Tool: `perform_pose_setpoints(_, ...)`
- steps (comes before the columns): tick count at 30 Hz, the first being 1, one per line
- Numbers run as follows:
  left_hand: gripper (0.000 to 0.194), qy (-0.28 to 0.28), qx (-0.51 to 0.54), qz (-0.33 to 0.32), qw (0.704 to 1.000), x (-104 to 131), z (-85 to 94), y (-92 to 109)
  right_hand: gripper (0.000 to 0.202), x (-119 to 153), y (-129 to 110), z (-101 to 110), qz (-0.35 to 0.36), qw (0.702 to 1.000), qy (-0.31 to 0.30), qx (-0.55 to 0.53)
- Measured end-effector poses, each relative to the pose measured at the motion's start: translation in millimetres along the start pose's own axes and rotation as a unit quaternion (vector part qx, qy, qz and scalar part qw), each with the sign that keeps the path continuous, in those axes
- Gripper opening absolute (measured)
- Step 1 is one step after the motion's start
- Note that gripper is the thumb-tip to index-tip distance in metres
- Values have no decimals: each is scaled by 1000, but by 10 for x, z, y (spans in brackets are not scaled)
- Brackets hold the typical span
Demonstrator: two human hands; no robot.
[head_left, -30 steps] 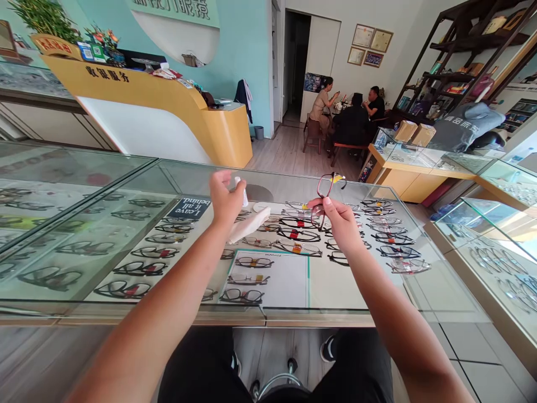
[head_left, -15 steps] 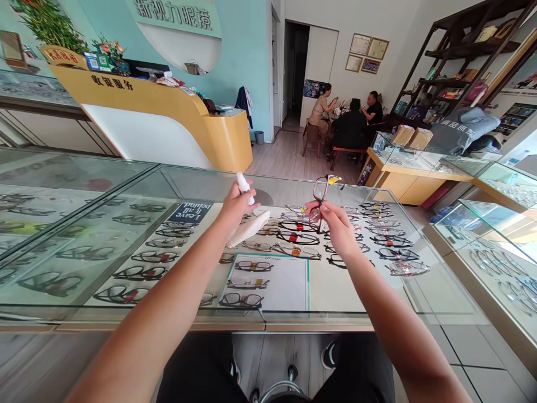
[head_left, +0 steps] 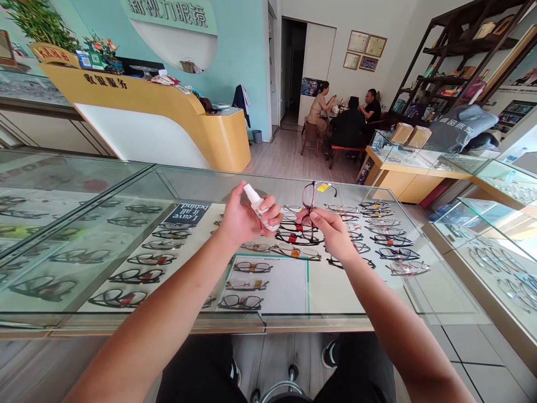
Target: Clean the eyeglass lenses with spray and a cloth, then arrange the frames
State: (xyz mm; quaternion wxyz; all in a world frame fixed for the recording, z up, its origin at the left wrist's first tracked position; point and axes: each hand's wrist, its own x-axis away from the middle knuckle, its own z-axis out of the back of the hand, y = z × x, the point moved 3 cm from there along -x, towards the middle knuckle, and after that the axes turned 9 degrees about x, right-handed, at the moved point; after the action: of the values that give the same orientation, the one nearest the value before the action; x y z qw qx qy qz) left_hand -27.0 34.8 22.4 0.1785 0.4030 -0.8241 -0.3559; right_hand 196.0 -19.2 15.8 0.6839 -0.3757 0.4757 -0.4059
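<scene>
My left hand (head_left: 241,219) is wrapped round a small white spray bottle (head_left: 253,197) above the glass counter, the bottle tilted with its nozzle end up and the thumb beside the nozzle. In my right hand (head_left: 333,230) a pair of eyeglasses (head_left: 309,196) is pinched between thumb and fingers. The frame is dark reddish, turned on edge, with a yellow tag (head_left: 323,188) at one temple. Bottle and eyeglasses are apart, with a small gap between them. Under the glass lie rows of eyeglasses, among them a dark pair (head_left: 241,302) on a white, teal-edged card (head_left: 289,285).
The glass display counter (head_left: 168,322) spans the front, with a dark blue printed card (head_left: 189,213) inside. More display cases (head_left: 465,257) stand at the right. Behind are a yellow reception desk (head_left: 226,140) and several people (head_left: 348,126) seated at a table.
My left hand has turned and shifted slightly right, tilting the bottle towards the eyeglasses. The eyeglasses have moved a little left and down and rotated. The white cloth seen on the counter earlier no longer shows.
</scene>
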Motion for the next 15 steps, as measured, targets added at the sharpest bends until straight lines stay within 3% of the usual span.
perform_pose_setpoints(5, 70, 70, -164, -94, 979, -89, -27, -131, 56, 11, -17, -74, -1, 1000, -23, 16)
perform_pose_setpoints(11, 59, 143, -266, -102, 948, -157, 97, -378, 62, 23, 34, -166, 4, 998, -47, 37)
perform_pose_setpoints(15, 54, 135, -280, -103, 945, -161, 135, -448, 63, 33, 60, -182, 3, 997, -53, 48)
